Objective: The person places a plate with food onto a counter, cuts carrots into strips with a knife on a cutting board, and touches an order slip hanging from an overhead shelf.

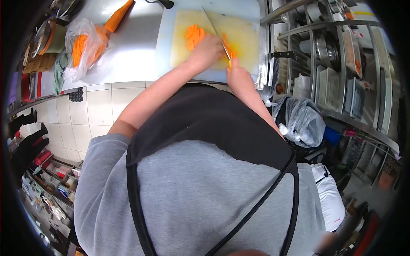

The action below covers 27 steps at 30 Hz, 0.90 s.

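On the yellowed cutting board [183, 21] lies a heap of orange carrot slices [194, 36], just left of my left hand [208, 52]. That hand's fingers are bent down at the carrot beside the blade, and what they press on is hidden beneath them. My right hand [239, 77] is closed round the yellow handle of a knife [213, 26], its long blade pointing up and left across the board. More cut carrot [228, 45] lies along the right side of the blade.
Left on the steel counter [132, 51] are a clear bag of shredded carrot [81, 49], a whole carrot [117, 18] and a green cloth [60, 72]. Metal shelving [337, 23] with trays stands right, plastic bags [301, 119] below. Another person's dark-clothed legs [30, 145] show far left.
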Each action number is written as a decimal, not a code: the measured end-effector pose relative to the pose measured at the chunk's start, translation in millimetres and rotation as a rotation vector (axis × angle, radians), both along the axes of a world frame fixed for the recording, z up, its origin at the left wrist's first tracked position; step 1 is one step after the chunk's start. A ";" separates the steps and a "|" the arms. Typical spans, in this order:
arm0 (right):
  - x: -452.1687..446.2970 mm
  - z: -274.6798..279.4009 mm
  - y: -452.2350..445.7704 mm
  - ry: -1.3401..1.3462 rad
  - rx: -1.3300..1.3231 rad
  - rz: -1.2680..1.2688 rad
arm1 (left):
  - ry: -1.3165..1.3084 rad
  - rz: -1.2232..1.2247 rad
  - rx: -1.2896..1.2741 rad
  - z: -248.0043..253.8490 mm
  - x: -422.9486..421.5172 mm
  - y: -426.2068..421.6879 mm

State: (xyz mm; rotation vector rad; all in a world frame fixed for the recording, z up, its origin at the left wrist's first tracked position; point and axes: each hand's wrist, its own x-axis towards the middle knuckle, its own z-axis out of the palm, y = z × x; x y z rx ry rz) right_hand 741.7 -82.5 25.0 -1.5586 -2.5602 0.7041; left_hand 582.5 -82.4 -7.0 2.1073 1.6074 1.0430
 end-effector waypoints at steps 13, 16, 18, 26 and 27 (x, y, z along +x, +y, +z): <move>-15.9 -1.4 19.7 0.028 -0.014 -0.005 | 0.196 -0.039 -0.174 30.5 -9.9 -1.2; -10.5 20.3 13.6 -0.073 -0.063 -0.007 | 0.187 -0.035 -0.117 13.7 -10.5 1.5; -2.9 30.9 3.0 -0.047 -0.081 0.023 | 0.205 -0.018 -0.111 6.6 -11.0 2.7; -13.4 -10.3 21.1 0.002 -0.021 -0.003 | 0.126 -0.075 -0.163 20.6 -12.0 2.8; -14.6 -11.0 23.6 -0.034 -0.015 0.012 | 0.126 -0.076 -0.160 20.0 -12.0 3.1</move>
